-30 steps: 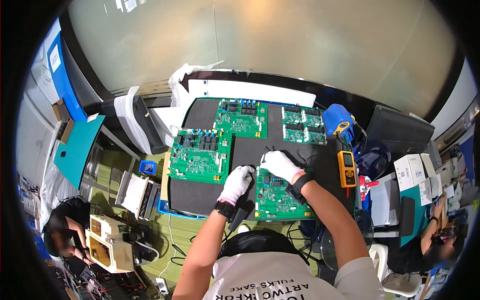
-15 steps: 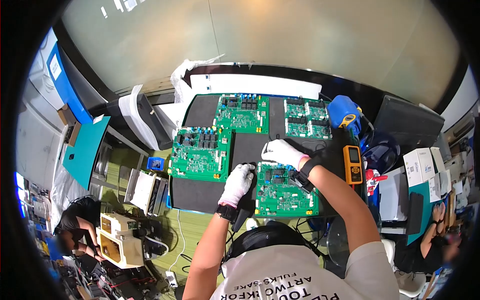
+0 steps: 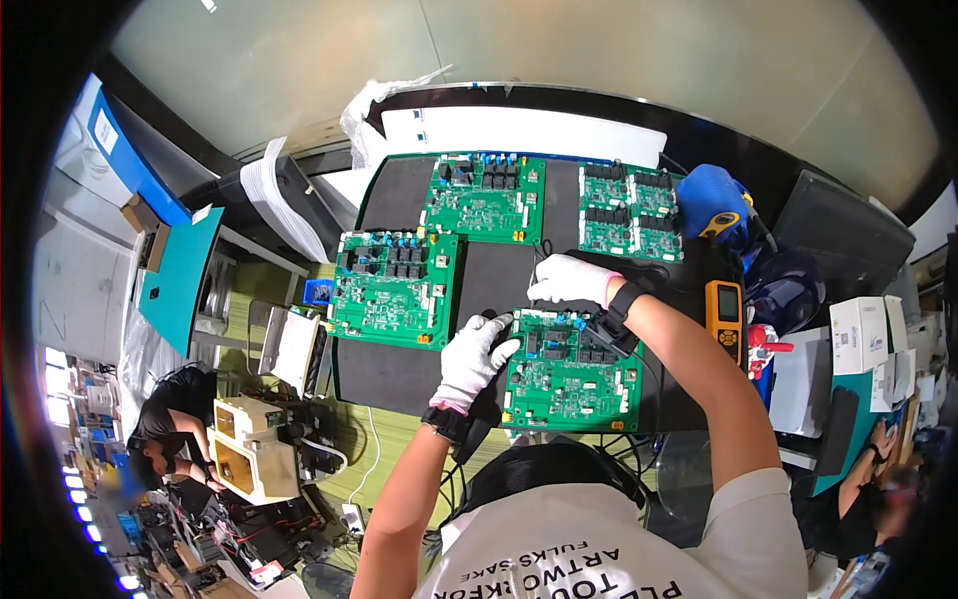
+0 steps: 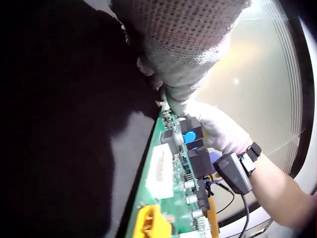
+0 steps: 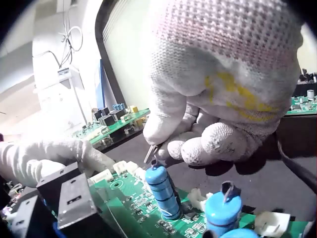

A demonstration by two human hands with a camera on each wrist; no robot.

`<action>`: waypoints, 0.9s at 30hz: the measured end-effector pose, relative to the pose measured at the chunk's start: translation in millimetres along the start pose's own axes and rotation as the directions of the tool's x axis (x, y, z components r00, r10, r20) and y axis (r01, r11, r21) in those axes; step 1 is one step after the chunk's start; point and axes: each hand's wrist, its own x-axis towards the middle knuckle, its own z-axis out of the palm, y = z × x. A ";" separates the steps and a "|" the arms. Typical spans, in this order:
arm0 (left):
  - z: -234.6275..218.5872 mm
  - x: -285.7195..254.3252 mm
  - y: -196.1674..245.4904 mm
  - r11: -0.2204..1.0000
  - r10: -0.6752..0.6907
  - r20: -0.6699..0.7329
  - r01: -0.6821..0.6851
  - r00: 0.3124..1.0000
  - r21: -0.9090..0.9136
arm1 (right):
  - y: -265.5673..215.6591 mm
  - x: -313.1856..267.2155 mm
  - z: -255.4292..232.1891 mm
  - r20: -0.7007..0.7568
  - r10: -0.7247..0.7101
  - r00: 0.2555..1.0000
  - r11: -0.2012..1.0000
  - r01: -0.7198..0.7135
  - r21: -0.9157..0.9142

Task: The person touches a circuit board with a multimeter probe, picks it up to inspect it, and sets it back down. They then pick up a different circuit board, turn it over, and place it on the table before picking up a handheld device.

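Observation:
A green circuit board [image 3: 569, 394] lies at the front right of the dark-topped table. My gloved left hand [image 3: 474, 357] holds its left edge near the far corner, thumb toward the board and fingers bent at the rim. Beyond the board's far edge, my gloved right hand [image 3: 574, 280] pinches a thin metal-tipped tool [image 5: 150, 153] between thumb and fingers. Its tip points down right by a blue cylindrical component [image 5: 163, 191]; the rest of the tool is hidden in the glove. Black block-shaped components [image 5: 79, 203] stand on the board closer to the left hand.
Two larger green boards [image 3: 384, 309] lie to the left and behind. A panel of smaller boards [image 3: 629, 225] sits at the back right. Along the right edge are a yellow handheld meter [image 3: 724, 317] and a blue device [image 3: 714, 200]. A cable runs near my right wrist.
My left thumb has spread from the fingers toward the board's edge. The right hand stays beyond the board's far edge, its fingers now pointing lower. The head view has shifted slightly.

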 end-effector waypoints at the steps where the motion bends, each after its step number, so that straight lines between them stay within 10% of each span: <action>1: 0.0 0.7 -0.8 1.000 -0.006 0.008 0.006 1.000 -0.011 | 2.4 2.6 0.5 0.002 -0.010 1.000 1.000 0.010 0.021; 27: 2.2 1.6 -2.8 1.000 -0.002 -0.004 0.002 1.000 -0.017 | 2.9 2.7 3.8 -0.047 -0.026 0.999 0.992 0.020 -0.126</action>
